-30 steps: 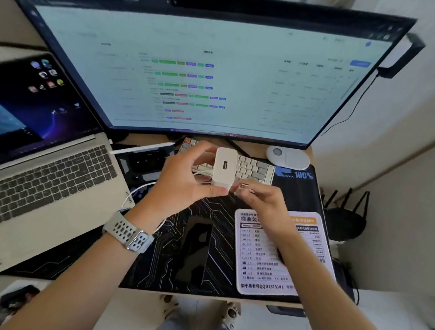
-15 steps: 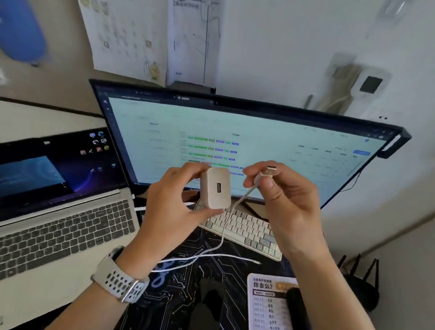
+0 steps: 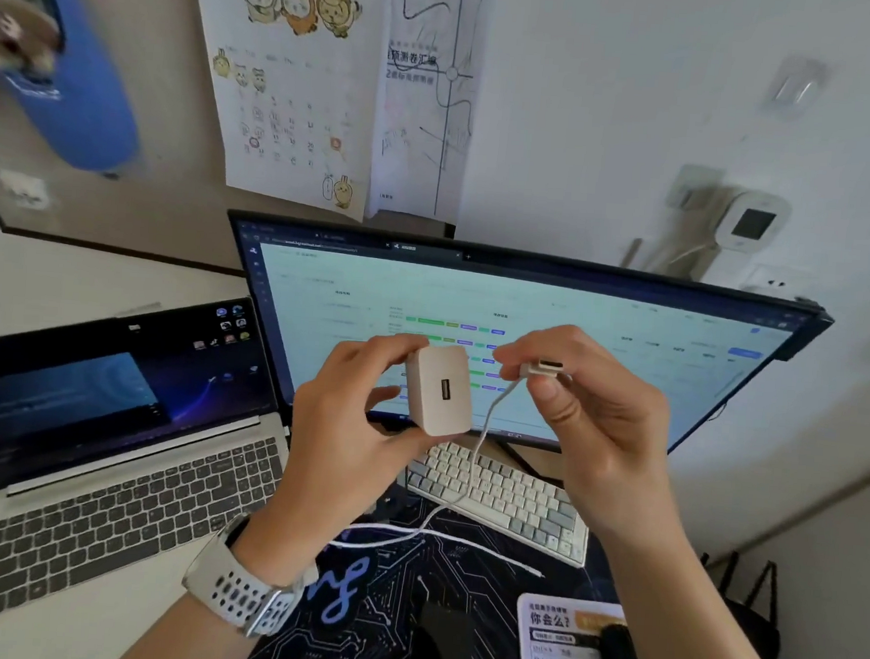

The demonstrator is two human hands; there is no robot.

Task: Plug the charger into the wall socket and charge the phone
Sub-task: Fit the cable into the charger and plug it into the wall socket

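Your left hand has its grip closed around the white charger, held up before the monitor with its USB port facing you. Your right hand pinches the cable plug just beside the charger, not touching it. The white cable trails down over the keyboard to the counter.

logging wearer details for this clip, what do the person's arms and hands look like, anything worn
Both forearms are bare, with no sleeves in view. The left wrist carries a watch on a light grey perforated sport band with dark oval holes. The left hand and right hand are bare: no gloves, and no rings that show. Nothing is worn on the right wrist.
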